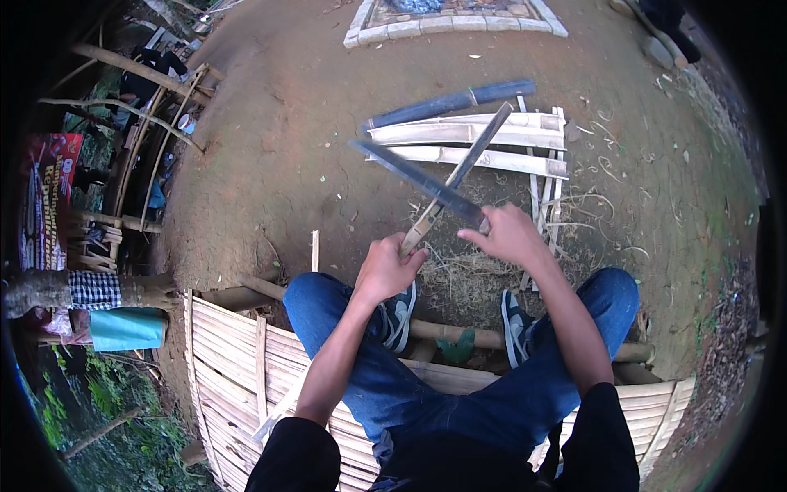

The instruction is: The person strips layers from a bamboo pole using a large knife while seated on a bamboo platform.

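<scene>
Fingers of the left hand (pixel 384 266) grasped a bamboo strip (pixel 475 153) low, likely to steady it. Right hand (pixel 515 236) clenched a knife (pixel 420 182), blade crossing the strip.

Red banner (pixel 70 164), far left: 1 block of yellow lettering (pixel 51 221), running sideways.

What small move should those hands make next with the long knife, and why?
Perhaps draw the long knife along the bamboo strip: the right hand holds it across the strip, the left hand grips the near end, and shavings litter the ground.
</scene>
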`<state>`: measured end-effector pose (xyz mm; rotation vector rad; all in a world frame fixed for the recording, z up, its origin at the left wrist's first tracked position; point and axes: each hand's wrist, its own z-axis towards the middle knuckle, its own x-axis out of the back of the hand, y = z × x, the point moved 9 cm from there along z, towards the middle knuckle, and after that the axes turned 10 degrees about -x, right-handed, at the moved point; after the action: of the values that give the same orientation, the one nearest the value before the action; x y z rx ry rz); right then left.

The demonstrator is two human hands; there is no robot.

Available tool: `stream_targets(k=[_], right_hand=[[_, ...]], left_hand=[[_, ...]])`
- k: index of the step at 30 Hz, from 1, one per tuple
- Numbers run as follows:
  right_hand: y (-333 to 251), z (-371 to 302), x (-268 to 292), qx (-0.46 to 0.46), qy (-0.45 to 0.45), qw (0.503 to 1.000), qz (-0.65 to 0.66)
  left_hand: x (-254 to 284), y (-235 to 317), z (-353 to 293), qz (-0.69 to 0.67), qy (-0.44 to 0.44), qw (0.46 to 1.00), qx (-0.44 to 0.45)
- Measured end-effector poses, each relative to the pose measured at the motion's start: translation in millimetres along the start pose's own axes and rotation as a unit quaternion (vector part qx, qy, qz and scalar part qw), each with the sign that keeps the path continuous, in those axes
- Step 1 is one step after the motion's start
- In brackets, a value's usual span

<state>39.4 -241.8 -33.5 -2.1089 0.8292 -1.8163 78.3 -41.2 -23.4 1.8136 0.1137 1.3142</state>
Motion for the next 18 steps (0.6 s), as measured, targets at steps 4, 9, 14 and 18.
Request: stream_targets(k=[4, 9, 14, 18], right_hand=[[-12, -4, 3, 0.065, 0.089, 0.992, -0.059], [-10, -7, 29, 0.061, 0.145, 0.986, -0.050], [-16, -11, 6, 0.041, 0.078, 0.996, 0.027], [-41, -30, -7, 0.155, 0.109, 0.979, 0.080]], left_hand=[[-3, 0, 2, -0.022, -0.001, 1.000, -0.007], [-1, 4, 2, -0.021, -0.005, 1.000, -0.007], [0, 4, 4, -0.033, -0.006, 0.999, -0.004], [-3, -5, 8, -0.086, 0.012, 0.995, -0.039]])
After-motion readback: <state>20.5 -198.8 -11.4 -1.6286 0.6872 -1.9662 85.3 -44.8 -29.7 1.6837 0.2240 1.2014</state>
